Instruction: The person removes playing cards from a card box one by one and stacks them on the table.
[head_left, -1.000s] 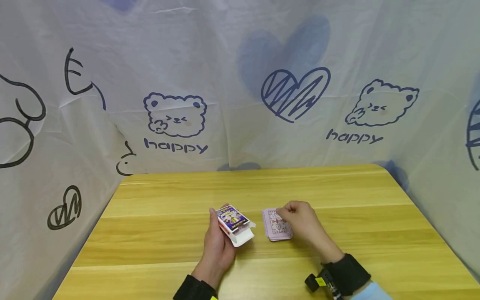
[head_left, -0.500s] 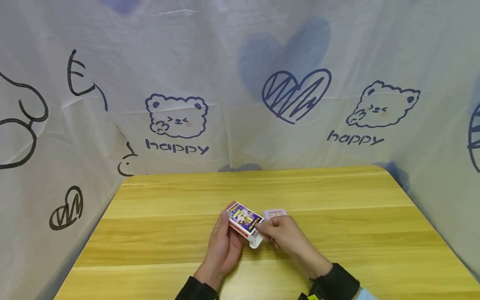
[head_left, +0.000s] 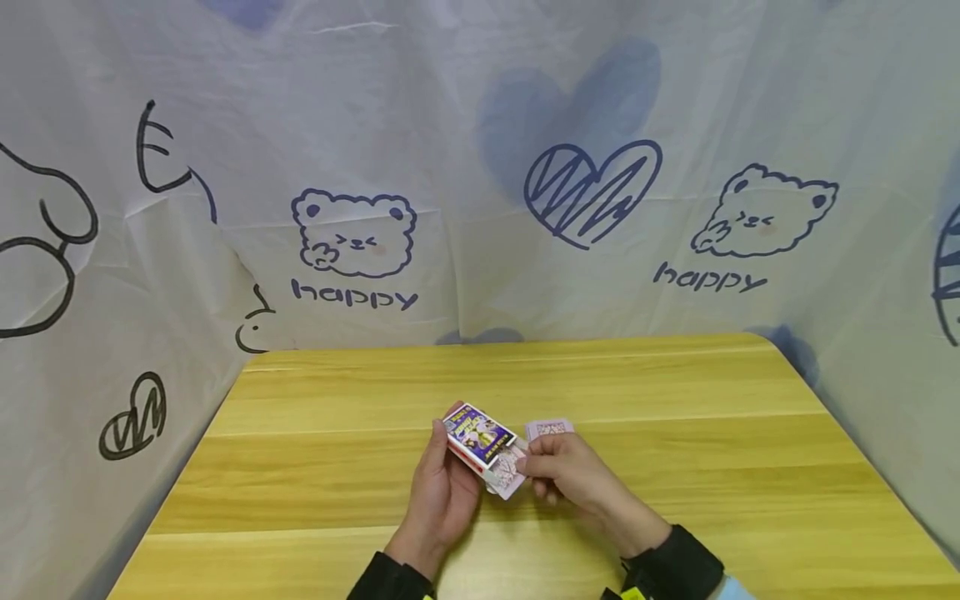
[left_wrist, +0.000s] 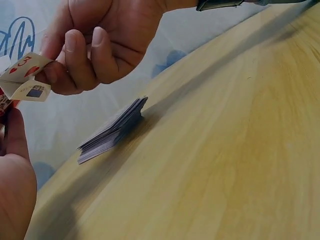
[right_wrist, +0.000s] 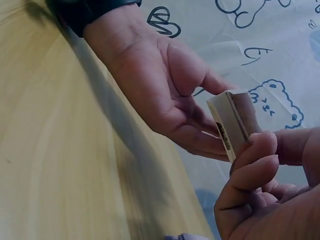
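My left hand [head_left: 444, 504] grips a purple-faced playing card box [head_left: 480, 433], tilted above the table with its open end to the right. From that end sticks out a playing card [head_left: 507, 473], its patterned back up; whether more lie under it I cannot tell. My right hand [head_left: 566, 473] pinches the card's outer edge between thumb and fingers. In the left wrist view the underside of the card [left_wrist: 24, 69] shows a red 3 of hearts, above the box's flap [left_wrist: 32, 92]. A stack of cards [head_left: 550, 427] lies behind my right hand, partly hidden by it.
Both hands are over a yellow wood-grain table [head_left: 315, 475]. A white cloth [head_left: 465, 167] with blue drawings hangs behind and at the sides. Seen from the left wrist, the card stack [left_wrist: 112, 131] stands slightly uneven on the tabletop.
My right hand has left the stack and moved left to the box's open end. A card has slid partway out of the box. The box has shifted slightly right, then a little back.
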